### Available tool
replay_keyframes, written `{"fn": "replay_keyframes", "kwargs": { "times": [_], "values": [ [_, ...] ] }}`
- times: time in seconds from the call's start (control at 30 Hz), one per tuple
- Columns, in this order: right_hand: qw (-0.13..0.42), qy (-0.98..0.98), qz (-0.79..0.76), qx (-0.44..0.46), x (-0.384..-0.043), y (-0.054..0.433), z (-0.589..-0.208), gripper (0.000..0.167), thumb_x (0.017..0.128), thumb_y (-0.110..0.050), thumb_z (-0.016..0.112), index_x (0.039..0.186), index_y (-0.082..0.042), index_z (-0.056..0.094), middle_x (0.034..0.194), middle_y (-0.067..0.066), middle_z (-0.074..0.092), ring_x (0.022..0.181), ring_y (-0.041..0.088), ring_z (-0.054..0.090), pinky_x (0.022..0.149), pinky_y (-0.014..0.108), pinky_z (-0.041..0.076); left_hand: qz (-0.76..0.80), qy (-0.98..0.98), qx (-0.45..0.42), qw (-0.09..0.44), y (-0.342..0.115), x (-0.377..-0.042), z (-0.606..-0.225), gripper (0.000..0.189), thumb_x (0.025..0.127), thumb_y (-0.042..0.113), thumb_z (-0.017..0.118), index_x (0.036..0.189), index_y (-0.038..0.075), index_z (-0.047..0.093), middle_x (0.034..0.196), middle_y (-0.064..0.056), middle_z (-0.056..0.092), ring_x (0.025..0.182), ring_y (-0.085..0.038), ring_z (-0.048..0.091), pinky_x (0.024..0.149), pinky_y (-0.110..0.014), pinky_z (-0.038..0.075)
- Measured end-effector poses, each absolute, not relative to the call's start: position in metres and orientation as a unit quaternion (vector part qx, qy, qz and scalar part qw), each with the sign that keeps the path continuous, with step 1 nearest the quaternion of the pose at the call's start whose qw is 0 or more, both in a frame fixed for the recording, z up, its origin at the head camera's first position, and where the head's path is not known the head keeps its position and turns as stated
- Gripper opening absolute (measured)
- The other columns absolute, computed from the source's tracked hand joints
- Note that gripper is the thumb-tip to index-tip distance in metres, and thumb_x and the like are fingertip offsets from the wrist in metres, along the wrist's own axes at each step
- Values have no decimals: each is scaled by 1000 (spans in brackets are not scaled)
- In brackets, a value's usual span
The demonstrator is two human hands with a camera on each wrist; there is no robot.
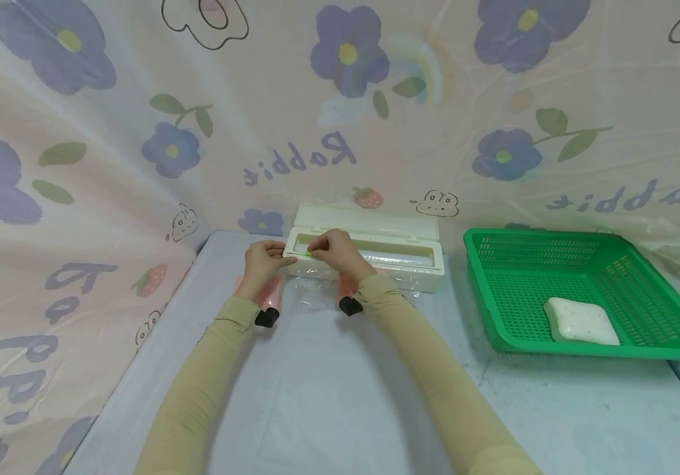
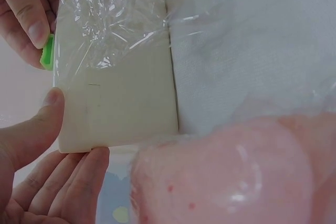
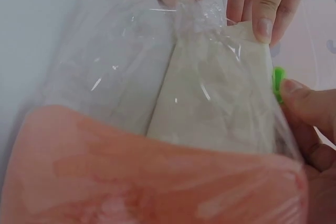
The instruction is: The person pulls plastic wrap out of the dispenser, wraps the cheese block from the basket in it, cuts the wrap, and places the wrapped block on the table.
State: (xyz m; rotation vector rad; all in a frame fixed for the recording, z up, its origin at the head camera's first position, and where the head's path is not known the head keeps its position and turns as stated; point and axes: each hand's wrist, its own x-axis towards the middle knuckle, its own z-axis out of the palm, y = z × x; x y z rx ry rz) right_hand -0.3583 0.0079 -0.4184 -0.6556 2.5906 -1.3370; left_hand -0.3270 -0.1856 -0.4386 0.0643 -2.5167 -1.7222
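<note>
A cream cling film dispenser [image 1: 369,270] stands at the back of the table, its lid [image 1: 369,223] tilted up behind it. Inside lies a roll of film [image 1: 396,257]. My left hand [image 1: 261,267] grips the dispenser's left end, thumb on the top edge and fingers at the end face. Close beside it, my right hand [image 1: 335,251] pinches a small green slide cutter [image 2: 48,52] on the front top edge. Clear cling film [image 3: 205,77] hangs wrinkled over the front wall and onto the table.
On the right sits a green mesh basket [image 1: 479,297] holding a white speckled block [image 1: 580,321]. Pink pieces with black ends [image 1: 266,318] sit under both wrists. A flower-printed curtain [image 1: 280,79] rises right behind the dispenser and along the left side.
</note>
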Motion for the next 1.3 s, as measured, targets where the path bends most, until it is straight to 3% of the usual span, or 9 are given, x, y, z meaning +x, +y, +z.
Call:
{"fn": "replay_keyframes", "kwargs": {
  "times": [0.4,0.97,1.3],
  "values": [
    [69,862,-446,-232,-358,22,-420,10,89,-5,68,97,-3,74,93,5,70,81,16,62,71,24,53,-560,-827,23,42,-183,-325,-436,39,75,2,81,109,-8,65,103,-23,68,95,-31,67,77,-31,56],
    [90,880,-416,-209,-350,77,-413,11,89,-4,66,97,-5,74,96,4,69,85,16,63,76,27,53,-589,-807,24,37,-190,-326,-440,41,74,-1,81,110,-9,63,105,-24,67,97,-30,66,74,-22,56],
    [95,884,-415,-194,-347,104,-414,10,88,-3,67,96,-5,74,92,4,69,79,16,62,68,26,54,-592,-805,15,38,-186,-323,-437,43,73,-2,81,111,-12,62,106,-26,66,92,-26,67,72,-20,55]
  ]
}}
